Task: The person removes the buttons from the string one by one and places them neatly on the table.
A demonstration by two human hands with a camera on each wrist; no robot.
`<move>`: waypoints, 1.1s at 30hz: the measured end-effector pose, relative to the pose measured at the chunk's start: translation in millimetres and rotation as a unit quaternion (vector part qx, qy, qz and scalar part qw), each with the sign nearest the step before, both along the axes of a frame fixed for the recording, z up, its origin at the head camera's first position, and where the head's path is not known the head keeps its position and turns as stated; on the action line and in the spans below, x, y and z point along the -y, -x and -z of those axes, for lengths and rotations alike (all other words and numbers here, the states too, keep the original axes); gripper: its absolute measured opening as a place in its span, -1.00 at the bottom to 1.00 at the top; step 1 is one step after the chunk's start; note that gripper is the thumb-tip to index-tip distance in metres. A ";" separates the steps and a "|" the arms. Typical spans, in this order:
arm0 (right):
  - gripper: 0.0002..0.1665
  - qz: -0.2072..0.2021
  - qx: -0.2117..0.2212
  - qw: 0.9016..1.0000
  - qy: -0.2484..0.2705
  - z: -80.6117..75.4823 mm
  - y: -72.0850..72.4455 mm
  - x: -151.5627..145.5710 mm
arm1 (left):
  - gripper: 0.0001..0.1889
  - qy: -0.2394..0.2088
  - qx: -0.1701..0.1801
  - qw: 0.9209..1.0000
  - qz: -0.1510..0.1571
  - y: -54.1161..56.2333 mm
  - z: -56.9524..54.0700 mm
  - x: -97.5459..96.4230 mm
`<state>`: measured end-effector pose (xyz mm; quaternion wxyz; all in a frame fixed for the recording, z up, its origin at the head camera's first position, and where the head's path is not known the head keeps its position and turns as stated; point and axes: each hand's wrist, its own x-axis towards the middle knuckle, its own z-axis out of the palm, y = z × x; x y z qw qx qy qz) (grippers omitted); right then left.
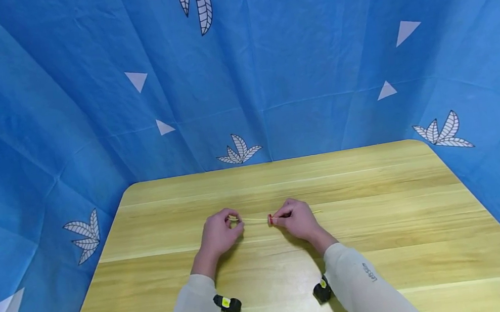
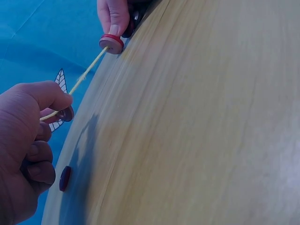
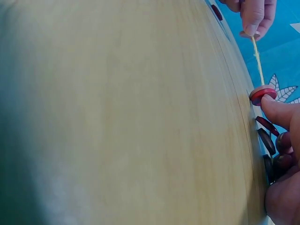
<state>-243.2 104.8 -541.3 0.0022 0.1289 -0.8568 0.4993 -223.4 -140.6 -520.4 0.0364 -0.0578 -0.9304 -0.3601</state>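
A thin yellow string [image 1: 254, 219] stretches between my two hands. My left hand [image 1: 222, 232] pinches it near one end, with a small dark disc [image 2: 67, 114] at the fingertips; whether the string passes through that disc I cannot tell. Thumb and finger of my right hand [image 1: 296, 219] pinch a red-rimmed disc [image 2: 111, 44] with a pale face. The string meets the middle of that face, and a yellow end shows to the right of the hand in the head view. A dark red disc [image 2: 65, 178] lies on the table under my left hand.
Several dark discs, one of them a dark red disc [image 3: 267, 125], lie by my right hand's curled fingers. The wooden table [image 1: 380, 264] ends at a blue curtain [image 1: 295, 59] with leaf prints. A black wrist camera [image 1: 230, 305] sits on the left sleeve, another on the right.
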 end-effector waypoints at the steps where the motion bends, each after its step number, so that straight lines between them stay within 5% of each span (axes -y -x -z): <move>1: -0.95 0.001 0.001 1.000 -0.001 0.2 0.1 -0.1 | -0.83 -0.001 -0.003 1.000 -0.001 0.1 0.1 1.0; 33: -0.89 0.007 -0.003 1.000 -0.005 -1.4 -1.0 1.4 | -0.86 -0.010 0.010 0.999 -0.047 -5.1 -4.9 41.0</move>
